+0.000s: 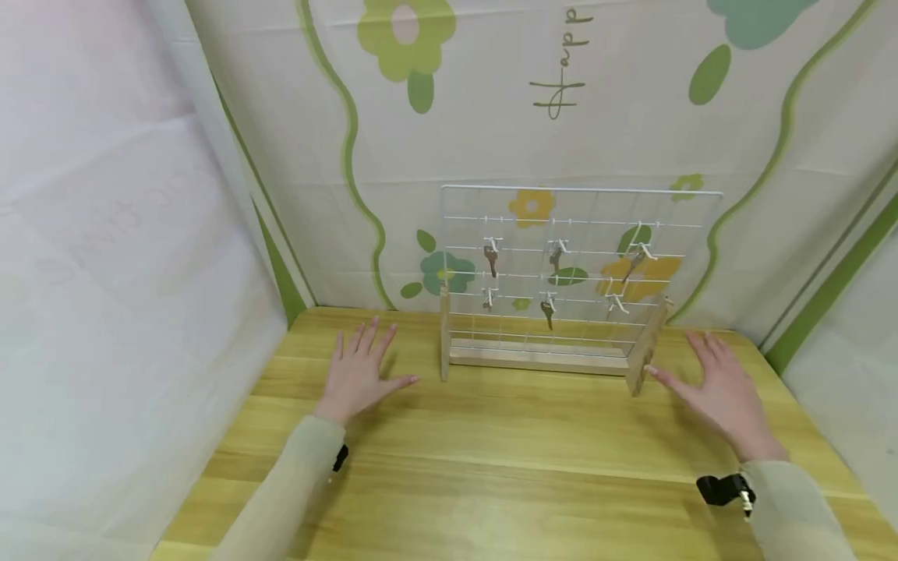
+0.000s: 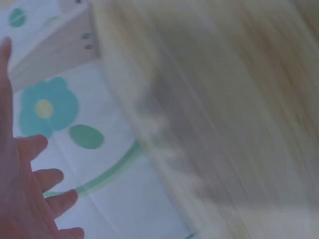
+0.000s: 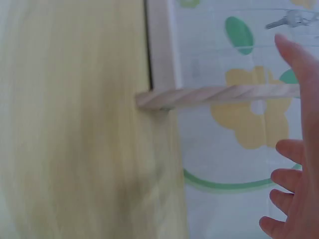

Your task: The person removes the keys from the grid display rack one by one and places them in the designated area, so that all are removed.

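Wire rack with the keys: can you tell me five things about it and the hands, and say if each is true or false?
1. Keys hang on the wire rack. True.
2. The rack stands between the left hand and the right hand. True.
3. The left hand grips a key. False: its fingers are spread and it holds nothing.
4. The rack lies flat. False: it stands up on the wooden table.
5. The cloth behind the rack has flowers on it. True.
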Demonstrator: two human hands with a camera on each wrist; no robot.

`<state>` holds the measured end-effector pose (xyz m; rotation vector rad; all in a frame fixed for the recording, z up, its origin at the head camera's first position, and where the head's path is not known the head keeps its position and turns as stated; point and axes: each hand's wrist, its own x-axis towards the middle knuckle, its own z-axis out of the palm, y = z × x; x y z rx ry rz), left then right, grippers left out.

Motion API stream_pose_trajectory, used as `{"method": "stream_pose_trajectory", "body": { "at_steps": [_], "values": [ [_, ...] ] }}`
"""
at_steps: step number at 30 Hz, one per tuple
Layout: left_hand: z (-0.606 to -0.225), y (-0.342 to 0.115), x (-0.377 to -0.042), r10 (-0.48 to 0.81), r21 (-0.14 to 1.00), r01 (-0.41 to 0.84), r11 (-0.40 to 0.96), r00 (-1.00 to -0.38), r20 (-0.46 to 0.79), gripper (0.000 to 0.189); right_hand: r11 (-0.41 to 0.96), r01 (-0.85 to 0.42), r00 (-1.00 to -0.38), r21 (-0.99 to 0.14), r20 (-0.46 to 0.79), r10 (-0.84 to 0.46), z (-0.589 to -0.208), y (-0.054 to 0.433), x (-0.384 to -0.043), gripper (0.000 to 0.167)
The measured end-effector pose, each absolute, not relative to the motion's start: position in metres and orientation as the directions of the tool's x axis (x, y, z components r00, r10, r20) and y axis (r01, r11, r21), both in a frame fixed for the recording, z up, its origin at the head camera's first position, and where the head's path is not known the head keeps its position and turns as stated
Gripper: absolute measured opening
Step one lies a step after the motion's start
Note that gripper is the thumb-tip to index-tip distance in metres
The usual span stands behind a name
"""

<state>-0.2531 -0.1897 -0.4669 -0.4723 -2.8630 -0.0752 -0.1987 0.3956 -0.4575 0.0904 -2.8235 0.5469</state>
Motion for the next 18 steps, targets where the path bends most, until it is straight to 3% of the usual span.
{"method": "stream_pose_trajectory", "body": {
  "at_steps": [5, 11, 14, 18],
  "values": [
    [-0.452, -0.182, -0.246, 0.267, 0.162, 0.327, 0.931, -0.913, 0.309, 0.106, 0.821, -0.078, -0.956, -0.566, 0.275, 0.099, -0.437, 0.387, -0.2, 0.088],
    [-0.42, -0.163, -0.237, 0.144, 0.511, 0.317, 0.799, -0.926, 0.35, 0.093, 0.566, 0.021, -0.92, -0.824, 0.206, 0.334, -0.397, 0.378, -0.199, 0.07],
    [-0.409, -0.152, -0.231, 0.078, 0.691, 0.295, 0.66, -0.941, 0.328, 0.083, 0.444, 0.025, -0.889, -0.896, 0.183, 0.42, -0.376, 0.374, -0.206, 0.064],
    [-0.401, -0.134, -0.227, 0.069, 0.794, 0.3, 0.529, -0.948, 0.312, 0.075, 0.343, -0.035, -0.879, -0.939, 0.192, 0.436, -0.351, 0.369, -0.224, 0.059]
  ]
}}
